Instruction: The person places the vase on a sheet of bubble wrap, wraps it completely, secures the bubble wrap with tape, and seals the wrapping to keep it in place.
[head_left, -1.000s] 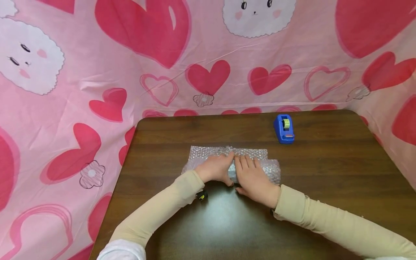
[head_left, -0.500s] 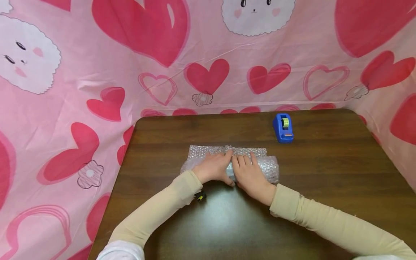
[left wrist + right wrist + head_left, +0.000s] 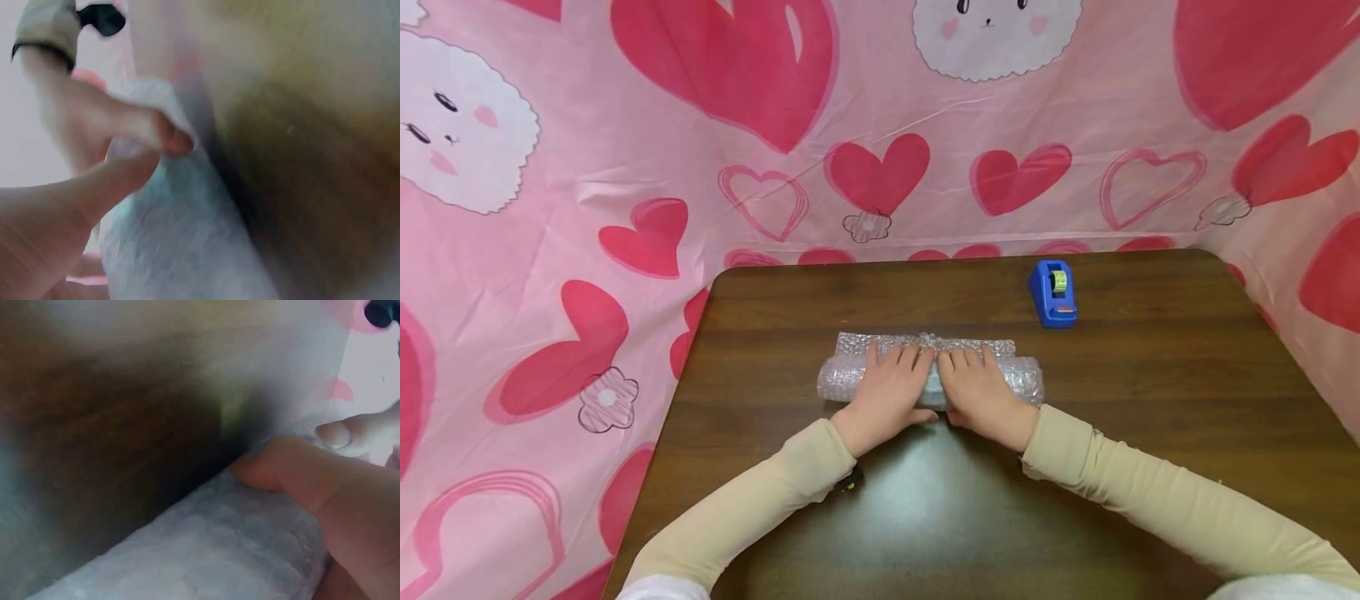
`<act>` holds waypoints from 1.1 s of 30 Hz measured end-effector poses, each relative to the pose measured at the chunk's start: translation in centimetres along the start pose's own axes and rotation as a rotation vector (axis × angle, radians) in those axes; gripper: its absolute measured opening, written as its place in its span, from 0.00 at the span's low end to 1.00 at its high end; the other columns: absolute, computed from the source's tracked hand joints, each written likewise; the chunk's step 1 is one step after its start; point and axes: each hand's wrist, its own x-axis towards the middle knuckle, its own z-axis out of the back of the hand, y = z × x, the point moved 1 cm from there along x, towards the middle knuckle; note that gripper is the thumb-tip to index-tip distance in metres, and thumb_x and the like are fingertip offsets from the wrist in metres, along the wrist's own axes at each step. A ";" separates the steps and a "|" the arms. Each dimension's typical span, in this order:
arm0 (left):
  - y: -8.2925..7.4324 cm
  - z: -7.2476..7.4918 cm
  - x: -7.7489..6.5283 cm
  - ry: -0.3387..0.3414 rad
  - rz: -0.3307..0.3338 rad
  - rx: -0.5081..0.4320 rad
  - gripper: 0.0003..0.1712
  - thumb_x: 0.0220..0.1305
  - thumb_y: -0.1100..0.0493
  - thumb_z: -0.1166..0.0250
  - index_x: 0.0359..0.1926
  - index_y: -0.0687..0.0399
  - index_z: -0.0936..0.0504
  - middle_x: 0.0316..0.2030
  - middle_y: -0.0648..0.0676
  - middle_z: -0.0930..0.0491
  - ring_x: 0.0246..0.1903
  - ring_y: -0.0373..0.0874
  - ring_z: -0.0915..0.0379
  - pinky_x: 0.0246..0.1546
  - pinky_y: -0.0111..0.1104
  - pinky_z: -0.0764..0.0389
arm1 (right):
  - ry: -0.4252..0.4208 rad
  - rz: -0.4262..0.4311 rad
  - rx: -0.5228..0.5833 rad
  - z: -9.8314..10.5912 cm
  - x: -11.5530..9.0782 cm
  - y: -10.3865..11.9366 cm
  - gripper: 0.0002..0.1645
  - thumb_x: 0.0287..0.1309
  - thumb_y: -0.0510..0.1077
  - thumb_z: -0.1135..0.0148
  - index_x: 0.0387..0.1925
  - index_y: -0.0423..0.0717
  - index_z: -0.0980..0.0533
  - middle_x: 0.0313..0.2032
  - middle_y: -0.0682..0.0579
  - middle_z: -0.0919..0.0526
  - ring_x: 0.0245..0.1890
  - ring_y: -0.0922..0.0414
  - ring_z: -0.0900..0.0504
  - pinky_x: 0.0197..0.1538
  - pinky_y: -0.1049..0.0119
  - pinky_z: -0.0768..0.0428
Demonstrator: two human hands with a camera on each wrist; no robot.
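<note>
A roll of bubble wrap point(image 3: 1028, 380) lies crosswise on the table, a flat strip of the wrap point(image 3: 852, 342) stretching out behind it. Something pale blue-grey shows at its middle, between the hands; its kind is not clear. My left hand point(image 3: 889, 392) grips the roll just left of its middle, fingers over the top and thumb on the near side. Close beside it, my right hand point(image 3: 987, 397) holds the roll right of the middle. The left wrist view has both thumbs along the near side of the wrap point(image 3: 181, 231). In the right wrist view, bubbles fill the lower part.
Toward the back right of the table point(image 3: 1150, 367) stands a blue tape dispenser point(image 3: 1054, 296) with a roll of tape in it. Pink cloth point(image 3: 775, 125) printed with hearts hangs behind the table and at its sides. A small black device point(image 3: 848, 482) shows under the left sleeve.
The left hand has turned, so its fingers now point away over the roll, and its wrist has dropped nearer. The right hand stays almost in place on the wrap.
</note>
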 end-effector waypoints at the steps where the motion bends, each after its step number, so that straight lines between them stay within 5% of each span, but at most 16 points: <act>1: -0.2 -0.1 -0.2 -0.018 -0.007 0.027 0.54 0.51 0.29 0.23 0.69 0.57 0.28 0.61 0.58 0.22 0.61 0.54 0.24 0.65 0.65 0.32 | 0.021 -0.004 0.016 0.1 0.2 -0.1 0.49 0.33 0.51 0.12 0.52 0.31 0.30 0.44 0.35 0.20 0.47 0.36 0.18 0.58 0.31 0.25; 6: -1.0 -0.9 -0.6 -0.020 -0.020 0.112 0.58 0.55 0.32 0.24 0.74 0.63 0.34 0.69 0.62 0.27 0.69 0.54 0.31 0.67 0.66 0.35 | 0.131 -0.025 0.093 0.6 0.8 -0.7 0.46 0.38 0.51 0.14 0.53 0.32 0.30 0.48 0.34 0.19 0.50 0.36 0.18 0.60 0.28 0.28; 13: -0.8 -1.8 0.0 -0.035 -0.042 0.210 0.62 0.49 0.33 0.20 0.74 0.63 0.36 0.70 0.62 0.30 0.72 0.53 0.35 0.68 0.70 0.41 | 0.243 -0.054 0.158 1.1 1.8 -1.4 0.46 0.41 0.52 0.18 0.54 0.29 0.30 0.50 0.31 0.18 0.53 0.33 0.20 0.63 0.24 0.35; 19: -0.3 -1.8 1.1 -0.026 -0.048 0.176 0.63 0.44 0.29 0.19 0.72 0.59 0.34 0.67 0.58 0.27 0.70 0.51 0.33 0.67 0.74 0.45 | 0.338 -0.093 0.226 1.2 2.4 -2.3 0.48 0.43 0.54 0.20 0.57 0.30 0.32 0.54 0.33 0.18 0.56 0.34 0.21 0.67 0.25 0.39; 24: 0.0 -1.8 1.9 -0.017 -0.038 0.110 0.65 0.40 0.27 0.20 0.71 0.59 0.33 0.65 0.57 0.26 0.68 0.50 0.31 0.67 0.75 0.48 | 0.321 -0.107 0.238 1.3 2.4 -2.9 0.50 0.45 0.55 0.20 0.59 0.30 0.33 0.53 0.34 0.19 0.57 0.35 0.22 0.67 0.25 0.39; 33: 0.6 -2.1 2.6 -0.012 0.010 0.092 0.60 0.38 0.32 0.15 0.67 0.57 0.30 0.58 0.55 0.21 0.61 0.49 0.24 0.66 0.75 0.45 | 0.199 -0.090 0.093 1.8 0.5 -2.5 0.63 0.49 0.61 0.18 0.71 0.25 0.38 0.64 0.29 0.26 0.65 0.32 0.26 0.67 0.26 0.37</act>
